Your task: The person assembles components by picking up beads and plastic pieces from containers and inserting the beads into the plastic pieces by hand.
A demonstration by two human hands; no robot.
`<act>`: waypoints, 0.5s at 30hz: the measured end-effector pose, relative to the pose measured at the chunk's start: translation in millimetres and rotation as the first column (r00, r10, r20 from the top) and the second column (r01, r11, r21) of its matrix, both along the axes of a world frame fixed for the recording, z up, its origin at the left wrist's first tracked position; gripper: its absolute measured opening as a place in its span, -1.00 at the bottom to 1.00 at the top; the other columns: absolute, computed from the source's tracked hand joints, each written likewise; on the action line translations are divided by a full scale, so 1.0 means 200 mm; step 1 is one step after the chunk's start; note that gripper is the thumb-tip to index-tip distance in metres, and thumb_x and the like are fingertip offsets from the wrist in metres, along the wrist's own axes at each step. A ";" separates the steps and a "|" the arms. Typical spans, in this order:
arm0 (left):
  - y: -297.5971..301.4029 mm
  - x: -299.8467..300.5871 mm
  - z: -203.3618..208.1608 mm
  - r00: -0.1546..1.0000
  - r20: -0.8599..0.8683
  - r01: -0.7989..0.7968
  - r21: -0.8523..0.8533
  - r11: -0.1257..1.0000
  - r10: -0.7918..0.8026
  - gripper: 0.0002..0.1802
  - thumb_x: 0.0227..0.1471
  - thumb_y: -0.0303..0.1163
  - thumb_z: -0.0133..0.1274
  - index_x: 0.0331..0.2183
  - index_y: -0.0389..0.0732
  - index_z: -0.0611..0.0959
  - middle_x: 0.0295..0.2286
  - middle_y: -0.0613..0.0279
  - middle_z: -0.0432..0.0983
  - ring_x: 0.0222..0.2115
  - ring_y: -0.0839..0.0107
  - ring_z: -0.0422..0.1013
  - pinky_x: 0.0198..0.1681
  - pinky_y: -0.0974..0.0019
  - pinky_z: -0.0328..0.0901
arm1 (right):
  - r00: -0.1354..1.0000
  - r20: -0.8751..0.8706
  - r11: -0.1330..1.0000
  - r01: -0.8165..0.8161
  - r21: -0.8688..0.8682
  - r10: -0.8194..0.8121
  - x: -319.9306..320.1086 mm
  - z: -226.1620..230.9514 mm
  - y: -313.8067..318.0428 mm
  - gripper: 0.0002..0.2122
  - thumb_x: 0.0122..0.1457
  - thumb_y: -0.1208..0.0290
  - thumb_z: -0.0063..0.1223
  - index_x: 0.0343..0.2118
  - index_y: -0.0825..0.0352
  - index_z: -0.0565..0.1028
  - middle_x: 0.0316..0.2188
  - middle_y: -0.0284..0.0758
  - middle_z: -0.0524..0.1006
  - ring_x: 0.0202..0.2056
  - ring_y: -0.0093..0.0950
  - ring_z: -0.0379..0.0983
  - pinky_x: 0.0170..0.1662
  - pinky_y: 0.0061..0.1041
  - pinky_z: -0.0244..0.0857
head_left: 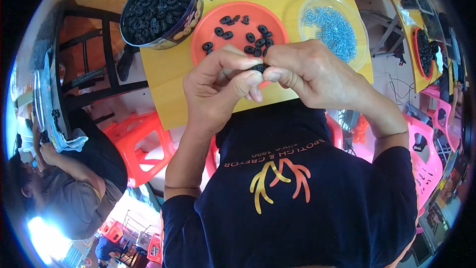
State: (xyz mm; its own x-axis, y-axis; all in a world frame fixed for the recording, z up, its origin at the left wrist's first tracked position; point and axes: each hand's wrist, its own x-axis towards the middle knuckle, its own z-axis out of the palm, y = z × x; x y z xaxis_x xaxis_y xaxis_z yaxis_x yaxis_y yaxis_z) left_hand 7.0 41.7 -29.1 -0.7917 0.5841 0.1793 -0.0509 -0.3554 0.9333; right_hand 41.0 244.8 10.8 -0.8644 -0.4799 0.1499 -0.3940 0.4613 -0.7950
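Note:
Between my two hands is a small black plastic part (259,68), partly hidden by fingertips. My left hand (218,82) pinches it between thumb and forefinger, the other fingers curled beneath. From the other side my right hand (307,72) grips it with thumb against bent forefinger. Both hands are over the near edge of an orange-red plate (233,14). Several loose black parts (260,42) with oval holes lie on that plate, some in small clusters. Whether my fingers hold a second tiny piece cannot be made out.
A round tin (188,25) full of black parts stands at the back left of the yellow table (168,89). On the right is a clear round tub (361,52) of small shiny bluish pieces (329,30). Another person (74,183) sits at far left, near a red stool (141,144).

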 end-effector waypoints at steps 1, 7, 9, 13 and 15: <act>0.00 -0.01 -0.01 0.999 0.046 -0.019 0.009 1.000 0.018 -0.83 0.03 -0.68 0.09 -0.25 -0.38 0.57 -0.44 0.17 0.46 -0.54 0.45 0.47 -0.50 0.47 0.36 | 0.999 0.011 0.999 0.036 -0.009 -0.036 -0.01 -0.01 0.00 -0.78 0.25 0.32 -0.05 -0.44 0.38 0.38 -0.61 -0.08 0.40 -0.48 -0.04 0.41 -0.43 -0.18 0.24; 0.03 -0.03 -0.02 0.958 0.286 -0.053 0.105 0.993 0.021 -0.83 0.07 -0.58 0.10 -0.23 -0.34 0.55 -0.45 0.10 0.54 -0.55 0.40 0.48 -0.52 0.45 0.35 | 0.955 0.297 0.961 0.082 -0.263 0.000 -0.04 -0.05 0.04 -0.64 0.36 0.13 -0.21 -0.34 0.37 0.43 -0.66 -0.33 0.39 -0.60 -0.48 0.37 -0.47 -0.49 0.29; 0.03 -0.04 -0.03 0.943 0.332 -0.037 0.092 0.995 0.005 -0.82 0.07 -0.55 0.10 -0.23 -0.33 0.55 -0.44 0.09 0.55 -0.56 0.41 0.48 -0.52 0.46 0.34 | 0.949 0.314 0.950 0.126 -0.285 -0.031 -0.04 -0.08 0.04 -0.63 0.38 0.17 -0.27 -0.35 0.40 0.42 -0.60 -0.39 0.43 -0.55 -0.62 0.39 -0.52 -0.65 0.25; 0.03 -0.03 -0.02 0.947 0.312 -0.079 0.005 0.997 0.073 -0.82 0.07 -0.56 0.10 -0.23 -0.34 0.55 -0.44 0.12 0.54 -0.57 0.45 0.46 -0.52 0.47 0.33 | 0.938 0.336 0.947 0.178 -0.268 -0.082 -0.01 -0.12 0.05 -0.64 0.39 0.16 -0.27 -0.34 0.39 0.42 -0.56 -0.39 0.45 -0.55 -0.61 0.39 -0.52 -0.64 0.25; 0.04 -0.02 -0.01 0.968 0.200 -0.136 -0.105 0.985 0.154 -0.83 0.07 -0.58 0.09 -0.23 -0.33 0.55 -0.45 0.17 0.53 -0.57 0.51 0.44 -0.51 0.48 0.32 | 0.934 0.335 0.947 0.212 -0.241 -0.124 -0.01 -0.13 0.06 -0.67 0.38 0.20 -0.24 -0.31 0.40 0.42 -0.55 -0.38 0.46 -0.55 -0.59 0.39 -0.50 -0.61 0.27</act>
State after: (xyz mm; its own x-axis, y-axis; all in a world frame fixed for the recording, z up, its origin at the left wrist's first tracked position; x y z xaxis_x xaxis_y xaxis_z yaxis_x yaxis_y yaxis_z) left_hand 3.1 48.9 -31.5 -0.8834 0.4665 -0.0449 -0.2002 -0.2889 0.9362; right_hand 39.9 257.2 -16.2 -0.9523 -0.3028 -0.0378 -0.0412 0.2503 -0.9673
